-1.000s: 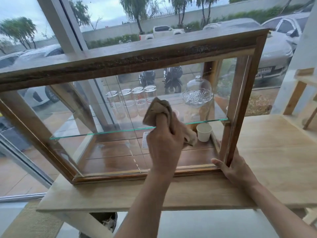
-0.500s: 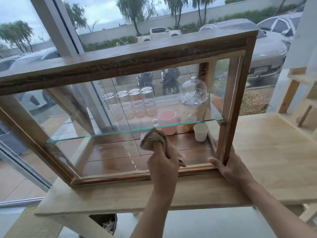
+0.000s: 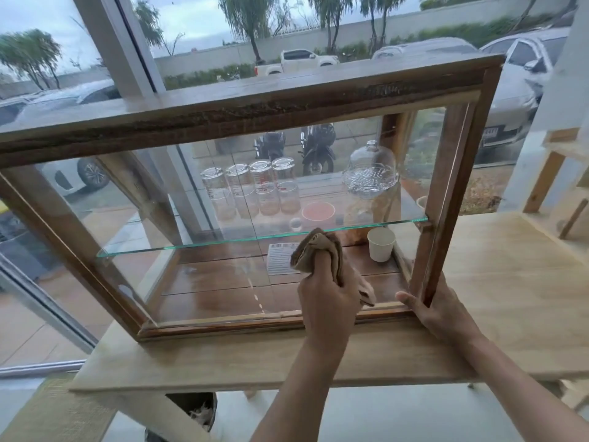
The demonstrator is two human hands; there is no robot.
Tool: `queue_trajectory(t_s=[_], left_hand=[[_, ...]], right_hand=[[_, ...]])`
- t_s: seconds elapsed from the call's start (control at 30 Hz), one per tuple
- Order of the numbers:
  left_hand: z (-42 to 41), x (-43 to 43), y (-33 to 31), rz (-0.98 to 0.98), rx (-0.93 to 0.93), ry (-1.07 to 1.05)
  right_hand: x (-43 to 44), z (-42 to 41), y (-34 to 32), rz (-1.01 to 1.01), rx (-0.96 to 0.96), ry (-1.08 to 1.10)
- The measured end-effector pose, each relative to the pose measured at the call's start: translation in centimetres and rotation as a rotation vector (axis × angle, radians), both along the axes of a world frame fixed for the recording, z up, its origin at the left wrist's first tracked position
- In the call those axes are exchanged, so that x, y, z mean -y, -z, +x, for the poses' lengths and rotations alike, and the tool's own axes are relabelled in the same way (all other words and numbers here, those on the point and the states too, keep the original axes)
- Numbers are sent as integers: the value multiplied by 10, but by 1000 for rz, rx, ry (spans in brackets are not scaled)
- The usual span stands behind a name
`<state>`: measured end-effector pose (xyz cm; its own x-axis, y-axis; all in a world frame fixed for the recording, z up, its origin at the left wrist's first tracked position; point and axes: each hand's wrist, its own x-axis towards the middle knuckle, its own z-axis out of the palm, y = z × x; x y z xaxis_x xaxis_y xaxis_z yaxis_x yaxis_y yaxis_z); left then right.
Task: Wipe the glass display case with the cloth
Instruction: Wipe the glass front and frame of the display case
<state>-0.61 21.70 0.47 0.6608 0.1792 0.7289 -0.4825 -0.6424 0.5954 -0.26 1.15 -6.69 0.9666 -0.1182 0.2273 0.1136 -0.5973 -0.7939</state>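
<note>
A wood-framed glass display case (image 3: 242, 113) stands on a pale wooden table (image 3: 510, 282). My left hand (image 3: 328, 304) is closed around a bunched brown cloth (image 3: 318, 250) and presses it against the lower right part of the front glass pane (image 3: 207, 282), just below the inner glass shelf (image 3: 191, 247). My right hand (image 3: 439, 317) grips the case's lower right corner post, thumb in front. Faint streaks show on the pane.
Inside the case are several glass jars (image 3: 251, 189), a glass dome (image 3: 371, 173), a pink bowl (image 3: 318, 212) and a white paper cup (image 3: 381, 244). A large window (image 3: 127, 43) is right behind. A wooden rack (image 3: 548, 173) stands at the right; a bin (image 3: 197, 409) sits under the table.
My left hand has carried the cloth down the front pane from above the glass shelf to below it, then slightly right. My right hand has stayed on the corner post.
</note>
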Motion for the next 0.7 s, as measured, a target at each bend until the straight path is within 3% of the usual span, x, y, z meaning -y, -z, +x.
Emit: queue_trajectory(t_s=[0.13,0.23,0.3,0.37,0.43,0.57,0.7], left_hand=[[-6,-37,-23,-163,58,60],[-20,-81,-24,-332,102,89],[-31,-109,-23,-378,137,72],[-41,-132,-22,-445,164,65],[-47,-154,-25,-482,202,22],[-45,-203,-25,-449,237,-88],[-39,-239,-23,-343,218,-146]], right_hand=[[-13,-16,-7,58,38,101],[-26,-42,-8,114,394,308],[-37,-62,-5,44,632,407],[-56,-78,-2,-76,738,412],[-90,-86,-4,-103,719,301],[-159,-74,4,-75,464,-9],[-204,-57,12,-64,304,-126]])
